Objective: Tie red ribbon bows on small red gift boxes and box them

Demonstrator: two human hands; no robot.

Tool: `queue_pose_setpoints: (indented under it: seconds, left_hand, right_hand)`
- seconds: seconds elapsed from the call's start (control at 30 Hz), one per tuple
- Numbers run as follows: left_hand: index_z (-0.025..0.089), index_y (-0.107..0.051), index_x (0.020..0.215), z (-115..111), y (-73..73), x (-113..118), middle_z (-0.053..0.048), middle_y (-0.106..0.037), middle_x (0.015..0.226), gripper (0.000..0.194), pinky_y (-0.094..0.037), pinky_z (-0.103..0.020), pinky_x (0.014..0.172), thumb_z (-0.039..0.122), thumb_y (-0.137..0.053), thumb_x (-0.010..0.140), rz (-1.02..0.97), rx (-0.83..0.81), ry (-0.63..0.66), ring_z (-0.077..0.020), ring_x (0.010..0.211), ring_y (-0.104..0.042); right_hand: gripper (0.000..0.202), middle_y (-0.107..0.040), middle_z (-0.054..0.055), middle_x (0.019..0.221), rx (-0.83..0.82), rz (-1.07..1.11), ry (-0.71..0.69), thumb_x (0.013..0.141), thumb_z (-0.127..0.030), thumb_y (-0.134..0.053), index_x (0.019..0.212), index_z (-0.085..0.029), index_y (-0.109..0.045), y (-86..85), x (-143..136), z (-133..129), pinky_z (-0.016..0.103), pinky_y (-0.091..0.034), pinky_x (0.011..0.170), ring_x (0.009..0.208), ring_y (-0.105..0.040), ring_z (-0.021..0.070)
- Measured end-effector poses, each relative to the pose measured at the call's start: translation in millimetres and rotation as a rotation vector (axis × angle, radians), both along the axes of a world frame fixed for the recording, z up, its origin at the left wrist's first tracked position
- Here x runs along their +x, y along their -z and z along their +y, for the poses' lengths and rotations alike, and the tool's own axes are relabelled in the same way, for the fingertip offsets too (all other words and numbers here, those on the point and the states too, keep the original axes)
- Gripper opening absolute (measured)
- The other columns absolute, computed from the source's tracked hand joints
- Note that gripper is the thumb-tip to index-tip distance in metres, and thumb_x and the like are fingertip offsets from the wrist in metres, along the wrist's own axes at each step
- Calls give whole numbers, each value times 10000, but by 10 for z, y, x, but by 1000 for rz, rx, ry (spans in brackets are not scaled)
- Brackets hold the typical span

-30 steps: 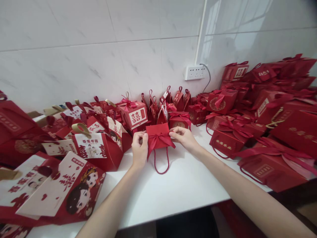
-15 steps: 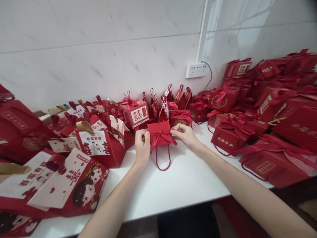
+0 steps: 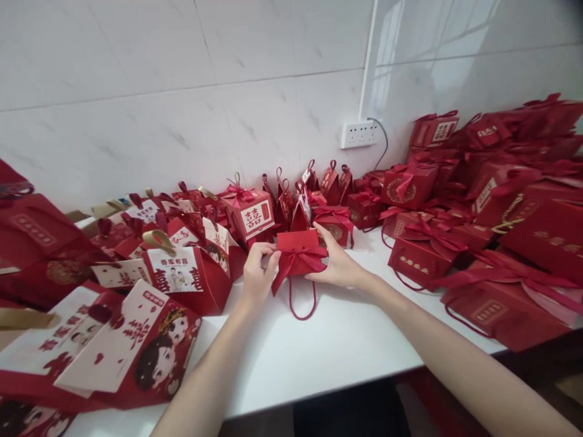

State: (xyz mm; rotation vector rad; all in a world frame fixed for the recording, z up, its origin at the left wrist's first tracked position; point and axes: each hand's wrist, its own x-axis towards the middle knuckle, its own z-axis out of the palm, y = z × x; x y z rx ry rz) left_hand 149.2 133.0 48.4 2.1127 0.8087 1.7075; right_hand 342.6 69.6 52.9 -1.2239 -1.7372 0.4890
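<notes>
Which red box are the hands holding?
The small plain red box with the ribbon bow, between the left hand and right hand. It alone is held.

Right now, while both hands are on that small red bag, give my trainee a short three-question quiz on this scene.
1. True or false: the small red bag has a ribbon bow on its front.
2. Which hand cups the bag's side nearest the wall socket? A) left hand B) right hand
3. Fill in: the bag's cord handle hangs down over the white ____.

Key:
1. True.
2. B. The right hand holds that side; the left hand pinches the bow's other end.
3. Table.
</notes>
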Motion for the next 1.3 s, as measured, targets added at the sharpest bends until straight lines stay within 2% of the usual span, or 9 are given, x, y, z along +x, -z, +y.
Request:
queue_pose_setpoints:
  seconds: [0.07, 0.17, 0.27, 0.57, 0.73, 0.87, 1.0, 1.17, 1.3]
  left_hand:
    - [187, -521, 732, -35, -34, -13, -11, -581, 755, 217, -419, -288, 720, 365, -574, 845, 22, 115, -35, -145, 751, -558]
    - [180, -557, 764, -134, -62, 25, 10, -583, 728, 127, -341, -303, 743, 256, -630, 835, 134, 427, -123, -122, 713, -546]
    - [172, -580, 796, -239, -66, 101, 21, -584, 706, 77, -295, -305, 716, 189, -650, 822, 265, 634, -107, -103, 665, -539]
    - [158, -600, 792, -320, -87, 146, 43, -544, 587, 58, -296, -284, 641, 142, -653, 811, 311, 710, -33, -80, 541, -456]
    - [131, -571, 807, -302, -103, 150, 41, -518, 553, 92, -338, -233, 538, 72, -640, 793, 275, 718, 89, -75, 485, -396]
    - [139, -566, 772, -314, -101, 140, 61, -455, 503, 88, -294, -208, 458, 79, -622, 805, 287, 691, 72, -66, 445, -357]
    - [131, -585, 793, -398, -142, 150, 55, -469, 518, 54, -289, -198, 439, 98, -625, 807, 279, 738, 57, -56, 444, -379]
    - [114, -613, 810, -581, -297, 152, 52, -458, 493, 38, -294, -223, 446, 88, -632, 790, 264, 878, 12, -67, 445, -377]
    - [91, -618, 859, -704, -388, 100, 45, -466, 482, 71, -287, -241, 438, 78, -612, 789, 308, 886, 34, -80, 450, -380]
  right_hand:
    - [1074, -249, 160, 1453, 33, -21, 34, 605, -309, -770, 1441, -246, -99, 8, -5, 14, 523, -273, 1104, 1352, -297, 302]
    - [1078, -285, 178, 1420, 90, -59, 50, 589, -323, -779, 1432, -235, -114, 30, -10, 44, 540, -290, 1089, 1341, -309, 321]
    - [1069, -296, 187, 1403, 117, -74, 63, 595, -355, -778, 1428, -227, -120, 57, -5, 66, 550, -302, 1077, 1339, -308, 333]
    - [1063, -311, 201, 1381, 123, -86, 48, 608, -362, -773, 1428, -215, -113, 63, -3, 43, 559, -338, 1045, 1321, -337, 346]
    - [1061, -294, 212, 1400, 143, -102, 45, 598, -377, -775, 1420, -196, -130, 51, -8, 49, 549, -307, 1071, 1331, -319, 338]
    - [1051, -315, 200, 1386, 148, -100, 55, 608, -396, -774, 1424, -211, -138, 52, -5, 38, 548, -344, 1050, 1311, -353, 340]
    - [1024, -343, 168, 1370, 311, -123, 39, 620, -414, -771, 1421, -249, -154, 52, 25, 18, 541, -366, 1041, 1286, -384, 337]
    - [1024, -325, 135, 1373, 577, -113, 43, 646, -439, -746, 1438, -292, -113, -1, 31, -37, 544, -414, 1003, 1272, -377, 347]
    - [979, -329, 123, 1385, 678, -120, 71, 667, -494, -708, 1437, -302, -133, -68, -8, -108, 550, -437, 980, 1263, -377, 362]
